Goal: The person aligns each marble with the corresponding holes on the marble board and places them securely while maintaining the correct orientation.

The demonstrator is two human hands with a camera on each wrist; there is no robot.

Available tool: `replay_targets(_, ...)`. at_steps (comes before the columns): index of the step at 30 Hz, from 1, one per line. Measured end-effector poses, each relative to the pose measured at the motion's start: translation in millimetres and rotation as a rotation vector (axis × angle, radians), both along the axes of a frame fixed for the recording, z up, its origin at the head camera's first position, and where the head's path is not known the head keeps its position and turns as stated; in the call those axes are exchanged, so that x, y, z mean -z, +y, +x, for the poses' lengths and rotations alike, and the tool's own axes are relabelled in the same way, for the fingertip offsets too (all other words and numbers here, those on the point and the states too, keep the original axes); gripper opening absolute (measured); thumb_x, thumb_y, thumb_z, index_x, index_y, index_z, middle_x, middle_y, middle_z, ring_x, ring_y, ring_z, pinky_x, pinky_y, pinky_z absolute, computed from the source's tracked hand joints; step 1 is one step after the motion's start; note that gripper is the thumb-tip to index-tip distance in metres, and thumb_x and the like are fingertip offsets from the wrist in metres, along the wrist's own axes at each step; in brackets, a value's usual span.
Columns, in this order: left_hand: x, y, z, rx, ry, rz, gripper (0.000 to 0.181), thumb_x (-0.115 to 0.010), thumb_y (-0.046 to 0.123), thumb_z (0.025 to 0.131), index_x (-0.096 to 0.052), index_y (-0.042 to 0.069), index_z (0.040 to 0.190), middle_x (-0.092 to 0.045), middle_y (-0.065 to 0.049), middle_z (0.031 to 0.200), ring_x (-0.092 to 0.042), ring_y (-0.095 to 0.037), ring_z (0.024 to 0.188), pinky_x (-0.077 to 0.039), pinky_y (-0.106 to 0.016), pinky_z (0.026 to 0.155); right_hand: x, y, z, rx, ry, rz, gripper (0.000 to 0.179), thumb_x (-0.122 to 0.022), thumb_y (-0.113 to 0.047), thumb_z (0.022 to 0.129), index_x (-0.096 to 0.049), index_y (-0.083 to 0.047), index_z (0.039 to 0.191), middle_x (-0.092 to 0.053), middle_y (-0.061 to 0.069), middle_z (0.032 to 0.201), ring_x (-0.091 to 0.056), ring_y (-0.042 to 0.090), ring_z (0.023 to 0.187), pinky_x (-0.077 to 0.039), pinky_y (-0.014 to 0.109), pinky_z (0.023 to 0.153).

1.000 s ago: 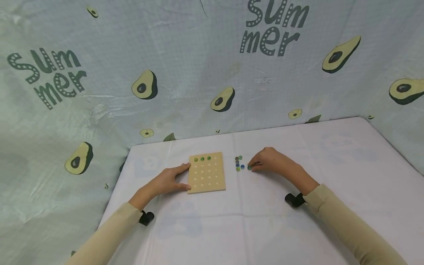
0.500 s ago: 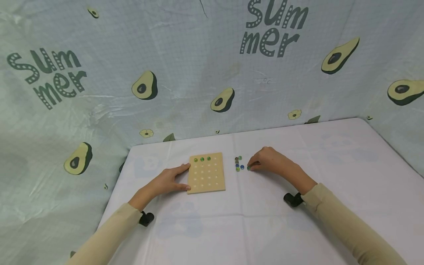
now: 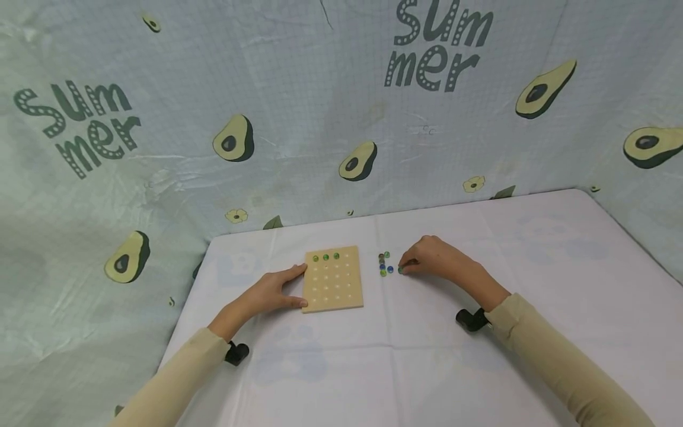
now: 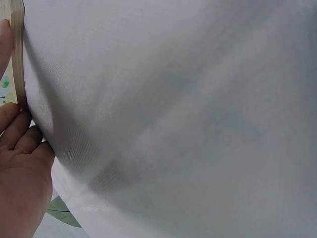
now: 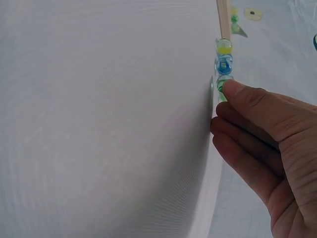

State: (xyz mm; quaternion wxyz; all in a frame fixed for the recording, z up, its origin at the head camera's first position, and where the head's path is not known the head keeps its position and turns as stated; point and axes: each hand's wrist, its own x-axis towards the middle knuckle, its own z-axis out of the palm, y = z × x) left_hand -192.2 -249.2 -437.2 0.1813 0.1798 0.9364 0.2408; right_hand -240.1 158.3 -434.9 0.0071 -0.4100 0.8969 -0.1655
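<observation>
Now green marble [image 5: 221, 85] pinched at tip of right grip [image 3: 433, 256].

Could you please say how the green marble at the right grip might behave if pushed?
The green marble looks round, so it would probably roll on the white cloth. Its glossy, glasslike surface suggests it may feel slippery.

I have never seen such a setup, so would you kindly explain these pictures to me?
There is no machine here, just a person working bare-handed. The wide picture comes from a head camera; the other two come from wrist cameras. On the white cloth lies a wooden board with rows of hollows; three green marbles sit in its farthest row. Loose marbles lie to its right. The left hand touches the board's left edge, and the right hand pinches a green marble.
</observation>
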Motion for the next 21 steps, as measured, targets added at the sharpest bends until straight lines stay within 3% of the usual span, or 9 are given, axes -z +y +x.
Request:
replay_targets(8, -1.2, -1.2, -0.6, 0.014, 0.013, -0.004, 0.099, -0.081, 0.049, 0.083, -0.031, 0.012, 0.161, -0.029, -0.016, 0.164, -0.028, -0.034, 0.151, -0.033, -0.052, 0.119, -0.6, 1.6, 0.0, 0.021, 0.003, -0.047, 0.015, -0.082, -0.015, 0.087, -0.083, -0.008, 0.1, -0.078, -0.002, 0.09, -0.065, 0.0, 0.073, -0.055, 0.02, 0.066)
replay_targets(21, 3.8, -3.2, -2.1, 0.008, 0.011, 0.01, 0.1, -0.082, 0.049, 0.083, -0.032, 0.012, 0.161, -0.03, -0.016, 0.163, -0.029, -0.033, 0.151, -0.033, -0.052, 0.119, -14.1, -5.6, 2.2, 0.011, 0.04, -0.175, 0.014, -0.083, -0.014, 0.086, -0.082, -0.009, 0.1, -0.078, -0.004, 0.091, -0.063, 0.001, 0.072, -0.056, 0.021, 0.066)
